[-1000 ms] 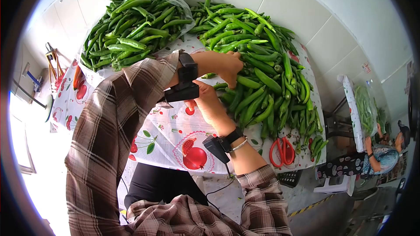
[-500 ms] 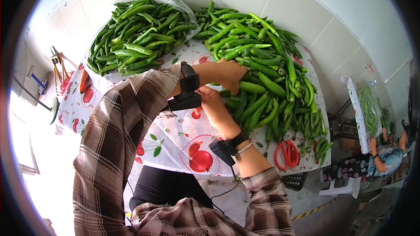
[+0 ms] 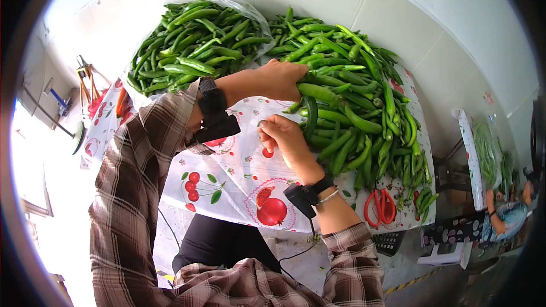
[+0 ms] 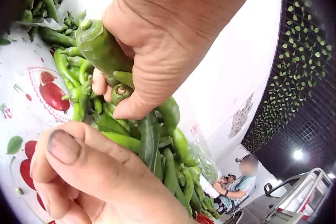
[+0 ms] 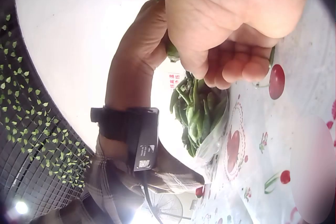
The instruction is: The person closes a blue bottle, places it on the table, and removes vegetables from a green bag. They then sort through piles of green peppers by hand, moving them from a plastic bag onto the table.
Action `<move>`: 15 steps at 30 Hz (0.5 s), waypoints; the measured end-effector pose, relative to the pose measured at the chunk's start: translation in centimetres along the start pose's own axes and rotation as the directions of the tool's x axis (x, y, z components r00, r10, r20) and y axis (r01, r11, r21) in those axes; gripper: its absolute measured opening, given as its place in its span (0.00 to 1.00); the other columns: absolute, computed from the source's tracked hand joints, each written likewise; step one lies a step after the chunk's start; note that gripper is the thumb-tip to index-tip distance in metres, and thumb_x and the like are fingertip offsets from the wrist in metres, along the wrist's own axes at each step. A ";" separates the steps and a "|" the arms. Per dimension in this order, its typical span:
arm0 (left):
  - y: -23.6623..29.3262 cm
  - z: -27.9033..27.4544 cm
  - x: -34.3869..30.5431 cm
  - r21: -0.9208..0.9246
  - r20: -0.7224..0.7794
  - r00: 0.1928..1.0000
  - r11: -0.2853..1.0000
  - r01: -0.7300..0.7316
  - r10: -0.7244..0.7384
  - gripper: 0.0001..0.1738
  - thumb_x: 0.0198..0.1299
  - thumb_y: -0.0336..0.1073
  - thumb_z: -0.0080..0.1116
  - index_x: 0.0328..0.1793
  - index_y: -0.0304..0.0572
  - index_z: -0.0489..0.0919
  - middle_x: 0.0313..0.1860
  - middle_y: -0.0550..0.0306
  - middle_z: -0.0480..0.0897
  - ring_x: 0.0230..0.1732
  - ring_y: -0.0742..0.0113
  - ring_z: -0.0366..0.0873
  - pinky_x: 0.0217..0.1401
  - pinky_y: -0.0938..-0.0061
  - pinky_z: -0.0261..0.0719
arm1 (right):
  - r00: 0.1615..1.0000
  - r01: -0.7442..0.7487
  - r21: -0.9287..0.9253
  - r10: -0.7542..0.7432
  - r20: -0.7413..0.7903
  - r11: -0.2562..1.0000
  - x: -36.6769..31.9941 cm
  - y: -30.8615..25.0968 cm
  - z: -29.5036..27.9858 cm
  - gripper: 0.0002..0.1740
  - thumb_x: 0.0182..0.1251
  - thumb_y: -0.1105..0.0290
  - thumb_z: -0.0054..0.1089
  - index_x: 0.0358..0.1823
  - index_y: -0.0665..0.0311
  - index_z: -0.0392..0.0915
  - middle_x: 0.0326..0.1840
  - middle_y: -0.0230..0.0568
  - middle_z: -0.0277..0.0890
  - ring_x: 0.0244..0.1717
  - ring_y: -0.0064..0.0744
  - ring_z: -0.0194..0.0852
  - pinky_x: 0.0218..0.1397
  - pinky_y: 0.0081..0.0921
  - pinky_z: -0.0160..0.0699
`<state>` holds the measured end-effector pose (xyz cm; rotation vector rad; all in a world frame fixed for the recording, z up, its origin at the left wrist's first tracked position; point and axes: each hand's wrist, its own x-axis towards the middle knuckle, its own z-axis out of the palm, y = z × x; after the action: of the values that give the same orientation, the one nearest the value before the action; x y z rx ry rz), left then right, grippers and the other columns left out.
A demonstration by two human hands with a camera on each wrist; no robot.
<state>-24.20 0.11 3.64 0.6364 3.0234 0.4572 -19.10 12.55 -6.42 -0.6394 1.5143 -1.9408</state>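
My left hand [image 3: 277, 82] reaches across to the near left side of a big heap of green peppers [image 3: 355, 99]. It grips green peppers; a thick stem end [image 4: 95, 43] pokes out beside the thumb in the left wrist view. Closer to my body, the right hand [image 3: 289, 141] hovers over the tablecloth just below the left, its fingers curled in and its thumb bent. In the right wrist view these curled fingers [image 5: 233, 69] show no pepper in them. The thumb's nail [image 4: 64, 148] looks dark with dirt.
A clear plastic bag [image 3: 263, 23] full of green peppers stands at the back left. Red-handled scissors [image 3: 380, 207] lie at the table's front right, near some small peppers [image 3: 425, 202]. The table has a fruit-print cloth [image 3: 227, 165]. Another person [image 3: 503, 222] sits far right.
My left hand has lifted away from the right hand and moved left and back, with peppers in its grip. The right hand has barely moved. The head view has shifted slightly.
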 end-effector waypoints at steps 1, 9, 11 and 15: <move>-0.4 -0.5 -0.3 -0.010 -0.026 0.999 1.000 0.023 -0.023 0.23 0.41 0.42 0.60 0.44 0.39 0.72 0.38 0.46 0.80 0.45 0.50 0.77 0.49 0.58 0.68 | 1.000 0.001 0.001 -0.001 -0.003 1.000 0.0 0.1 0.0 0.11 0.65 0.64 0.52 0.31 0.65 0.73 0.23 0.30 0.70 0.18 0.15 0.62 0.23 0.13 0.63; -4.2 -4.1 -3.6 -0.157 -0.255 0.941 0.970 0.188 -0.224 0.26 0.41 0.44 0.62 0.45 0.36 0.73 0.39 0.42 0.79 0.45 0.47 0.77 0.47 0.60 0.74 | 1.000 -0.004 0.014 0.004 -0.025 1.000 -0.1 -0.2 0.4 0.09 0.65 0.67 0.52 0.31 0.66 0.74 0.22 0.31 0.70 0.17 0.16 0.62 0.21 0.14 0.63; -5.1 -5.1 -4.3 -0.252 -0.260 0.915 0.936 0.246 -0.310 0.24 0.40 0.39 0.63 0.44 0.36 0.71 0.35 0.42 0.79 0.41 0.49 0.77 0.44 0.61 0.73 | 0.999 -0.017 0.015 0.017 -0.040 1.000 -0.1 -0.2 0.2 0.10 0.65 0.67 0.51 0.31 0.66 0.73 0.22 0.31 0.70 0.17 0.15 0.61 0.22 0.13 0.63; -9.4 -7.3 -5.4 -0.287 -0.377 0.862 0.928 0.239 -0.339 0.22 0.40 0.36 0.64 0.43 0.37 0.74 0.33 0.48 0.79 0.36 0.60 0.78 0.39 0.69 0.75 | 0.999 -0.013 0.021 0.014 -0.047 1.000 -0.1 -0.2 0.2 0.09 0.65 0.68 0.51 0.30 0.65 0.73 0.22 0.31 0.71 0.16 0.15 0.61 0.21 0.13 0.62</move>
<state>-23.54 -12.27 7.69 0.0584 3.2921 1.0303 -18.91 12.49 -6.18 -0.5765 1.5210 -1.9714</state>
